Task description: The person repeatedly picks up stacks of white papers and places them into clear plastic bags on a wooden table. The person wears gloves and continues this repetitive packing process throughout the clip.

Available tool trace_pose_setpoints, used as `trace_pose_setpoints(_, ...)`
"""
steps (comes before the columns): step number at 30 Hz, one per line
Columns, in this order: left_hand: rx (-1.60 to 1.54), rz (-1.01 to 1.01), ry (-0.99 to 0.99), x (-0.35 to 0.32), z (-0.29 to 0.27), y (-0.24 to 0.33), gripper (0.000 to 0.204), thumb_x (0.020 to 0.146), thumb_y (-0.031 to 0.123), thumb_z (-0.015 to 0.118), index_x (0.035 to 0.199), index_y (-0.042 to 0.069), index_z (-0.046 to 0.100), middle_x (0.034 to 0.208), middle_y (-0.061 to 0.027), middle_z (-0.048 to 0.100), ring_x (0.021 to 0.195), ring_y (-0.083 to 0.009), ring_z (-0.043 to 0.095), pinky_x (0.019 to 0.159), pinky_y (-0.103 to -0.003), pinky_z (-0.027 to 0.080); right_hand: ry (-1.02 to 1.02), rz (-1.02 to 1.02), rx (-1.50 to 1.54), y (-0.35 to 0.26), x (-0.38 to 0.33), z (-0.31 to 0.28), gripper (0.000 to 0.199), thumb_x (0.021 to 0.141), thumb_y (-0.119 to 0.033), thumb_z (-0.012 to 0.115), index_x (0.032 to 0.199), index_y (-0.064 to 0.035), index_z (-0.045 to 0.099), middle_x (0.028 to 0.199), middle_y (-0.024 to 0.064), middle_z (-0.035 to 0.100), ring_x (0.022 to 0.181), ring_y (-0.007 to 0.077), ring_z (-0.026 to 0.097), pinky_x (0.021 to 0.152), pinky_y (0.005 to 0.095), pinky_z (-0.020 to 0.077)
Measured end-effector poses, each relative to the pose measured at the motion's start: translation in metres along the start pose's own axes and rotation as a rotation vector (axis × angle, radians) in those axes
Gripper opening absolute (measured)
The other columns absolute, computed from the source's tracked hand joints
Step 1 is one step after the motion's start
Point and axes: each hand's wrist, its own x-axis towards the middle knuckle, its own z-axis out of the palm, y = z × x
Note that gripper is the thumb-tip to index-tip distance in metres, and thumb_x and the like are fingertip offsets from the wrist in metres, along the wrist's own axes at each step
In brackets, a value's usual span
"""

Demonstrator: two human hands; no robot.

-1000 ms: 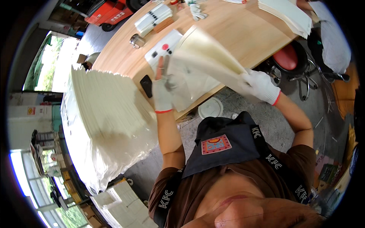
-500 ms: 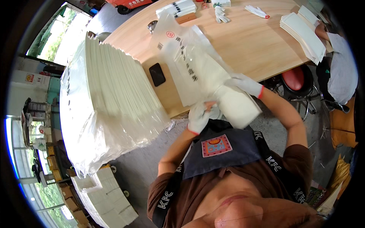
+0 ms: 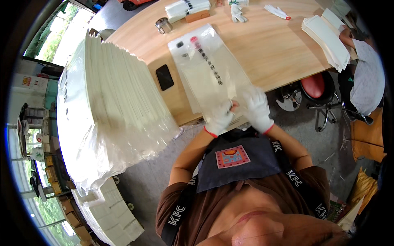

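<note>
Head view, sole camera: I read both gloved hands at the near edge of the wooden surface (image 3: 283, 49). The left hand (image 3: 220, 119) and the right hand (image 3: 257, 107) meet at the bottom end of a clear plastic bag (image 3: 211, 69) that lies flat on the surface, its far end pointing away from me. Left grip: fingers closed, pinching the bag's near edge. Right grip: fingers curled onto the same edge, just beside the left; motion blur hides the exact contact.

To my left, a tall stack of white sheets in loose clear wrap (image 3: 111, 102) rests at the surface end, and a black phone (image 3: 164, 77) lies between it and the bag. Farther off I see a small metal cup (image 3: 163, 25), spare white gloves (image 3: 277, 11) and a second pile of white sheets (image 3: 328, 39) near another person's arm.

Progress, as judged: the bag is laid out and held at its near end. It looks flat, with nothing clearly inside. The large stack appears mostly undrawn, so most of the work seems to remain.
</note>
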Motion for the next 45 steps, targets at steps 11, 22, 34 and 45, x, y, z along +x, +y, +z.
trace_pose_setpoints(11, 0.503, -0.208, 0.357, -0.091, -0.044, -0.050, 0.009, 0.070, 0.006, 0.059, 0.072, 0.010, 0.051, 0.072, -0.0087, 0.050, 0.064, -0.0287, 0.052, 0.052, -0.039, 0.042, -0.516, 0.108, -0.214, 0.008, -0.013, -0.030, 0.014, 0.077, -0.018, 0.051, 0.074, -0.0077, 0.060, 0.061, 0.0123, 0.063, 0.054, 0.0286, 0.064, 0.045, 0.0403, 0.0480)
trace_pose_setpoints(22, 0.310, -0.226, 0.324, -0.114, -0.026, -0.036, 0.014, 0.068, 0.002, 0.060, 0.079, 0.006, 0.052, 0.072, -0.0132, 0.050, 0.063, -0.0325, 0.053, 0.054, -0.037, 0.041, -0.504, 0.201, -0.116, 0.018, -0.046, -0.036, 0.028, 0.077, -0.027, 0.051, 0.065, -0.0066, 0.065, 0.059, 0.0166, 0.061, 0.052, 0.0322, 0.061, 0.048, 0.0437, 0.0481)
trace_pose_setpoints(34, -0.266, -0.770, 0.173, -0.099, -0.022, -0.055, 0.037, 0.087, 0.038, 0.057, 0.088, 0.001, 0.057, 0.074, -0.0107, 0.056, 0.070, -0.0197, 0.053, 0.064, -0.033, 0.043, -0.371, 0.822, 1.270, 0.073, -0.041, 0.050, 0.029, 0.092, -0.030, 0.052, 0.103, -0.0034, 0.059, 0.092, 0.0023, 0.062, 0.079, 0.0122, 0.057, 0.067, 0.0272, 0.0471)
trace_pose_setpoints(45, 0.741, 0.184, 0.606, -0.114, -0.268, 0.164, 0.021, 0.076, 0.017, 0.067, 0.090, 0.003, 0.061, 0.094, -0.0106, 0.062, 0.077, -0.0223, 0.063, 0.063, -0.029, 0.052, -0.476, 0.249, 1.803, -0.076, 0.120, -0.037, 0.050, 0.091, -0.031, 0.055, 0.127, 0.0027, 0.046, 0.124, 0.0085, 0.052, 0.114, 0.0153, 0.048, 0.097, 0.0316, 0.0381)
